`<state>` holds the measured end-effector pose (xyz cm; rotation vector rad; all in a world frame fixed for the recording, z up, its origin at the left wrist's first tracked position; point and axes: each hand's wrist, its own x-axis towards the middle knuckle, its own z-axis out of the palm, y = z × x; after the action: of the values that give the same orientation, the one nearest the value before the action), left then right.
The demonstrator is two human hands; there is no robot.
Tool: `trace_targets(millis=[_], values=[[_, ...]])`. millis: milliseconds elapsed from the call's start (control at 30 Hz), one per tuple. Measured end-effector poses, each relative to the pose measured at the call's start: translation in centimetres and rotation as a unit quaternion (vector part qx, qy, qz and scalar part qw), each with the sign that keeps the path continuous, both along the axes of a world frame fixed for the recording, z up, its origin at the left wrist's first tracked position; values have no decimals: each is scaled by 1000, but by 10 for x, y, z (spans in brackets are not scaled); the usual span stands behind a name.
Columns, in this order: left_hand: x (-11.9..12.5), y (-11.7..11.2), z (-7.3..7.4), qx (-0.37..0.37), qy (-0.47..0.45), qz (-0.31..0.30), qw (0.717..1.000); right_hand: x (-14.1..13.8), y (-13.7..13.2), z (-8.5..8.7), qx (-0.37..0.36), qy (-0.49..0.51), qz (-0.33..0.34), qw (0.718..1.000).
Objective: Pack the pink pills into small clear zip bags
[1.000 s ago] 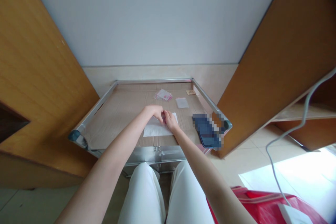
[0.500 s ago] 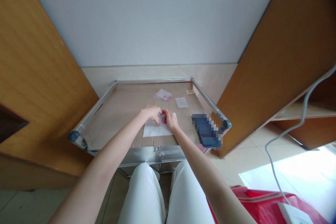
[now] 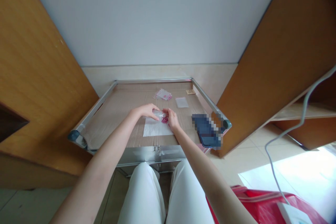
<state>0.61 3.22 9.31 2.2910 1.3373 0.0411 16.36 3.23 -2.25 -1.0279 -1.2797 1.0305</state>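
Note:
Between my two hands is a small clear plastic container (image 3: 158,114), tipped on its side. Small round pink pieces like beads (image 3: 165,120) show at its right end; whether they are inside or beside it I cannot tell. My left hand (image 3: 149,110) closes thumb and fingers round the left end. With curled fingers my right hand (image 3: 172,118) grips the right end, close against the pink pieces; its fingertips are partly hidden. Under both hands lies a white sheet of paper (image 3: 154,129).
The low metal-framed table (image 3: 112,119) is covered with brown cardboard. Clear packets with pink marks (image 3: 163,94), a white square packet (image 3: 182,102) and a small tan card (image 3: 190,92) lie towards the back. A dark blurred phone-like object (image 3: 207,131) sits at the right edge.
My left hand has shifted slightly left and up, and the clear container now shows more plainly. More of the pink pieces can be seen beside my right hand, which has barely moved.

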Motion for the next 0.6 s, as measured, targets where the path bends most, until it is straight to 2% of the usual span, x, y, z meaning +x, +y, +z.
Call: trace_targets(millis=[200,300,500,600], values=[[-6,-3,-7,-19,-33,13,999,1,1,-1,-6,22,0,1000],[-6,-6,-11,-21,-78,18,997,1,1,2,-14,49,-1,999],[0,-18,-25,37,-172,108,978,0,0,11,-44,133,-21,990],[5,-26,-34,65,-210,129,967,1,0,14,-55,162,-29,985]])
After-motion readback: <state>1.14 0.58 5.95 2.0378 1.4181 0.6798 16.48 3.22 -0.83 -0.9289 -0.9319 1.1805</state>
